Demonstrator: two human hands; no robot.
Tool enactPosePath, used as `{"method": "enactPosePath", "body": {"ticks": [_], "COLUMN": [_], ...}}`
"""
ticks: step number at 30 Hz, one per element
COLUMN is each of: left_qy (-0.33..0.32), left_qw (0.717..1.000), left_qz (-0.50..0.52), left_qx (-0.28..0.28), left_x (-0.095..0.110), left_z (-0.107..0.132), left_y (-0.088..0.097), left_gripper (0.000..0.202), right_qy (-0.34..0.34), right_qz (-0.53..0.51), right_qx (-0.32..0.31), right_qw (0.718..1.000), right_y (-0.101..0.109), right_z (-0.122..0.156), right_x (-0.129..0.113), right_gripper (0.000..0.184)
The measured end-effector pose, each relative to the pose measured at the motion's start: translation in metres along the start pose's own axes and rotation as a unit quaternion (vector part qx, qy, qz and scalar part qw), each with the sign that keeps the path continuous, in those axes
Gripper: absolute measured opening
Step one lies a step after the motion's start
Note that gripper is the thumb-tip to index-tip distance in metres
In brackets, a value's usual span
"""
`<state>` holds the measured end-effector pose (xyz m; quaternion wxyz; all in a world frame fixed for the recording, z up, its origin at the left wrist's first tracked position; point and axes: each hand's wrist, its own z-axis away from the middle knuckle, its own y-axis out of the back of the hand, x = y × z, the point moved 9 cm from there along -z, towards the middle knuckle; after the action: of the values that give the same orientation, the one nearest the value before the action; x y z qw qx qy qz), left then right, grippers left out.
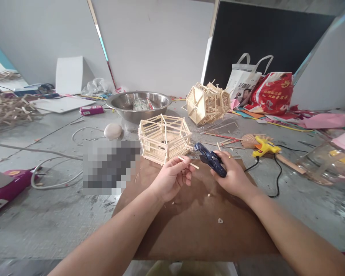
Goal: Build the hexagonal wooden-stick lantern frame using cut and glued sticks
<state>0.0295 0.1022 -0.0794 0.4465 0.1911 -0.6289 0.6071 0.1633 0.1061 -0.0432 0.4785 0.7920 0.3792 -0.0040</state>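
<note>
My left hand (171, 180) is closed, pinching a short thin wooden stick (194, 165) between thumb and fingers. Wrapped in my right hand (235, 174) is a dark blue pliers-like hand tool (207, 156), its head pointing up and left, apart from the stick. Just beyond my left hand stands a six-sided open lattice frame (165, 147) built of wooden sticks. Both hands are over a brown board (207, 234) with a few tiny pale scraps on it.
Behind the frame are a steel bowl (117, 105) and a finished-looking stick lantern (199, 105). To the right lie a yellow glue gun (264, 147) with a black cord and a clear plastic container (322, 159). Purple power strip (14, 191) and cables lie left; a stick pile (10, 111) is farther left.
</note>
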Motion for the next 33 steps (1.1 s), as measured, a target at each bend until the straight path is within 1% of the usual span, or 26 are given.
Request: {"method": "enactPosePath", "body": {"ticks": [7, 11, 13, 16, 25, 30, 33], "left_qy": [-0.002, -0.020, -0.025, -0.027, -0.025, -0.021, -0.022], "left_qw": [0.998, 0.997, 0.996, 0.995, 0.996, 0.999, 1.000], "left_qz": [0.052, 0.065, 0.076, 0.089, 0.069, 0.037, 0.007], "left_qx": [-0.025, -0.043, -0.044, -0.042, -0.051, -0.032, -0.011], "left_x": [0.001, 0.004, 0.005, 0.004, 0.000, -0.003, -0.003], "left_z": [0.000, 0.000, 0.000, 0.001, 0.002, 0.002, 0.001], "left_y": [-0.002, -0.004, -0.004, -0.004, -0.008, -0.007, -0.004], "left_gripper": [0.007, 0.007, 0.006, 0.005, 0.007, 0.016, 0.023], "right_qy": [0.015, 0.027, 0.029, 0.029, 0.029, 0.027, 0.029], "right_qz": [-0.019, -0.012, -0.007, -0.007, -0.027, -0.031, -0.022], "right_qx": [-0.019, -0.033, -0.033, -0.036, -0.033, -0.031, -0.027], "right_qw": [1.000, 0.999, 0.999, 0.999, 0.999, 0.999, 0.999], "right_y": [-0.003, -0.005, -0.006, -0.007, -0.005, -0.005, -0.005], "right_z": [0.001, 0.001, 0.001, 0.001, 0.000, 0.000, 0.001], "right_x": [-0.004, -0.010, -0.012, -0.012, -0.016, -0.017, -0.016], "right_gripper": [0.053, 0.050, 0.049, 0.053, 0.051, 0.049, 0.048]}}
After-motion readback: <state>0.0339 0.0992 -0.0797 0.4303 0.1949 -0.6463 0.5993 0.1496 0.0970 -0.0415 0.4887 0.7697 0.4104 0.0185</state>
